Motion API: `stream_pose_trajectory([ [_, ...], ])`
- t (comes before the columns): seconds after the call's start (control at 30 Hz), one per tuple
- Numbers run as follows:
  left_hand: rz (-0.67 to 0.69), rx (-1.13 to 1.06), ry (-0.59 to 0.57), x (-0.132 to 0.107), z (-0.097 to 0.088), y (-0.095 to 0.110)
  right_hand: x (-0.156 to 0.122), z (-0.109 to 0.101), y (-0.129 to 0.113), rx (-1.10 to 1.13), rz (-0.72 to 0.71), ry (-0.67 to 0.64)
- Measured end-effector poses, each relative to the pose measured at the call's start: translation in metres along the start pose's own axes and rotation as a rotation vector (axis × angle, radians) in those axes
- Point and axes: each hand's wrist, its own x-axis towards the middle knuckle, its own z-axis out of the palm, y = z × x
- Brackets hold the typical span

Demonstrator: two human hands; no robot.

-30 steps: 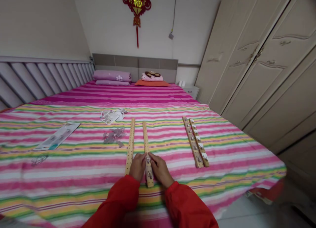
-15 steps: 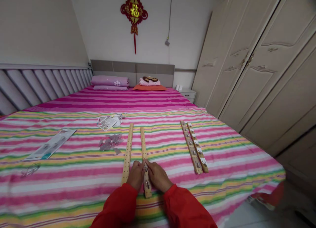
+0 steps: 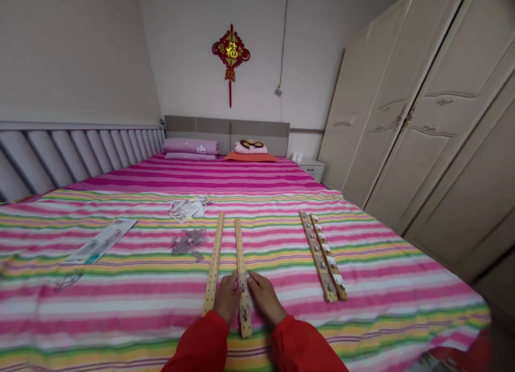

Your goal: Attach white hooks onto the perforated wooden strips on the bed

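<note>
Fingertips that met over the strip (image 3: 239, 248) half a second ago have parted a little, so the upper clip (image 3: 242, 286) now shows between them; the view has also tipped upward. The strip lies on the striped cloth (image 3: 132, 307), pointing away from the person, with a lower clip (image 3: 244, 314) nearer the end. The left hand (image 3: 227, 298), fingers bunched, sits against the strip's left edge; the right hand (image 3: 265, 299) is curled just beside its right edge, and whether either pinches anything I cannot tell.

The step looks like setting the upper clip. To do it well, I would steady the strip with one hand, keep the clip square to the row of holes and press evenly, since the soft cloth will likely give underneath.

Both thumbs' contact with the clip is too small to make out. The bare strip (image 3: 217, 248) is partly hidden behind the left hand, the pieces in the grey pile (image 3: 188, 241) blur together, and the sleeves (image 3: 205, 340) are cut off below.
</note>
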Motion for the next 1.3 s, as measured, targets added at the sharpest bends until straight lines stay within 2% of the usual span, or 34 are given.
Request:
stream_pose_trajectory([
  [0.17, 0.004, -0.034, -0.038, -0.002, 0.003, 0.005, -0.002, 0.000, -0.006, 0.104, 0.003, -0.079],
  [0.3, -0.045, -0.102, -0.040, -0.006, -0.001, 0.008, -0.005, -0.001, -0.008, 0.191, 0.035, -0.048],
  [0.37, -0.030, -0.156, 0.005, -0.003, -0.014, 0.008, -0.005, -0.002, -0.006, 0.209, 0.066, -0.002],
  [0.47, 0.063, -0.170, 0.146, 0.011, -0.051, 0.005, -0.006, -0.001, 0.000, 0.215, 0.140, 0.063],
  [0.57, 0.157, -0.027, 0.329, 0.031, -0.091, -0.007, -0.006, 0.000, 0.004, 0.239, 0.193, 0.086],
  [0.63, 0.189, 0.080, 0.399, 0.045, -0.111, -0.017, -0.006, 0.000, 0.005, 0.257, 0.208, 0.089],
  [0.73, 0.203, 0.186, 0.436, 0.060, -0.125, -0.031, -0.006, 0.000, 0.003, 0.276, 0.208, 0.094],
  [0.9, 0.220, 0.227, 0.413, 0.070, -0.132, -0.039, -0.007, 0.000, 0.001, 0.274, 0.201, 0.105],
  [1.0, 0.124, 0.086, 0.451, 0.066, -0.134, -0.033, -0.008, 0.000, 0.000, 0.267, 0.205, 0.108],
  [1.1, -0.098, -0.203, 0.470, 0.055, -0.132, -0.019, -0.007, 0.000, 0.001, 0.267, 0.204, 0.112],
  [1.2, -0.311, -0.562, 0.393, 0.042, -0.125, 0.001, -0.006, 0.000, 0.002, 0.281, 0.200, 0.118],
  [1.3, -0.424, -0.815, 0.278, 0.030, -0.114, 0.022, -0.006, -0.001, 0.002, 0.313, 0.196, 0.129],
])
